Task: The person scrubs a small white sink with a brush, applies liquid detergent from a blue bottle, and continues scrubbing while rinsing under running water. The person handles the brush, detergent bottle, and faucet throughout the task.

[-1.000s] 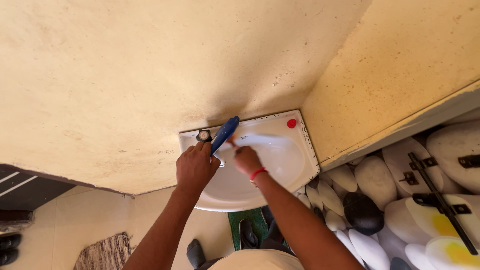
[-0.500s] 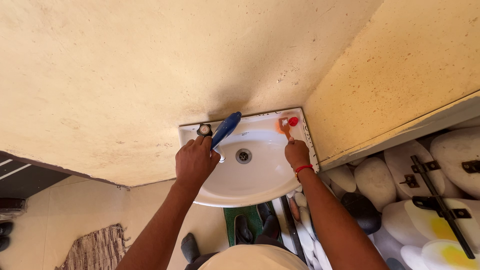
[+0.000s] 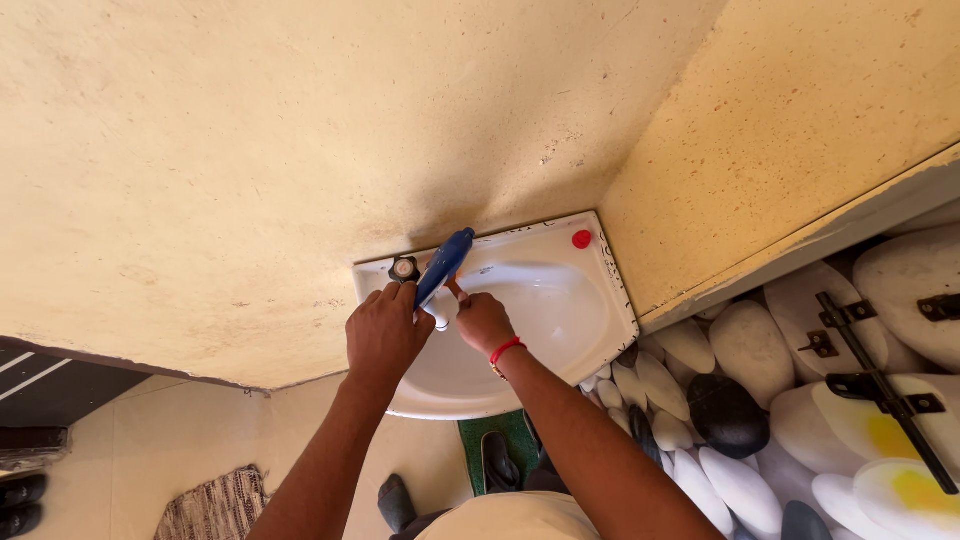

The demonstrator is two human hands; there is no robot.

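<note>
I count one white wash basin (image 3: 560, 330) in the wall corner, with one blue-handled tap (image 3: 443, 266) at its 11 o'clock rim, one round metal knob (image 3: 404, 268) beside that, and one red cap (image 3: 581, 239) at 1 o'clock. Two hands are on the tap: my left hand (image 3: 385, 332) and my right hand (image 3: 484, 322), the right wearing one red wristband (image 3: 506, 349). One woven mat (image 3: 213, 505) lies at 7 o'clock. Pale rounded stones (image 3: 745, 345) fill 4 o'clock, too many to count, with one dark stone (image 3: 727, 415).
</note>
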